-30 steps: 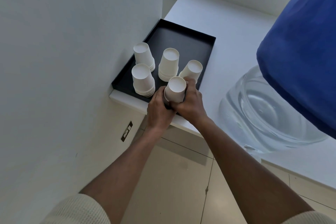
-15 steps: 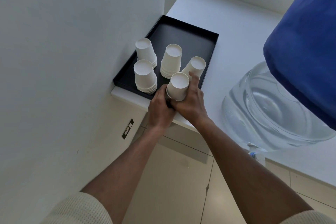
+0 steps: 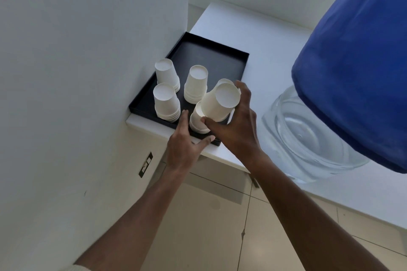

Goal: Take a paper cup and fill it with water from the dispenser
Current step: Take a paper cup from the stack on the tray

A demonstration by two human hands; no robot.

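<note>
My right hand (image 3: pixel 236 125) grips one white paper cup (image 3: pixel 220 103), upside down and tilted, lifted just off the near stack of cups (image 3: pixel 197 124). My left hand (image 3: pixel 184 145) steadies the base of that stack with thumb and fingers spread around it. The stack stands at the front right corner of a black tray (image 3: pixel 211 55). Three more stacks of upturned cups (image 3: pixel 166 103) stand on the tray, and a further one is mostly hidden behind the lifted cup. The water dispenser's clear bottle (image 3: pixel 308 134), topped by a blue cover (image 3: pixel 363 61), is at the right.
The tray lies on a white counter (image 3: pixel 271 42), tight against a white wall (image 3: pixel 77 72) on the left. A wall socket (image 3: pixel 145 164) sits low on that wall. Tiled floor (image 3: pixel 220 226) lies below the counter's edge.
My right hand has pulled the top cup up and to the right, off the near stack. My left hand has loosened and now rests at the stack's base.
</note>
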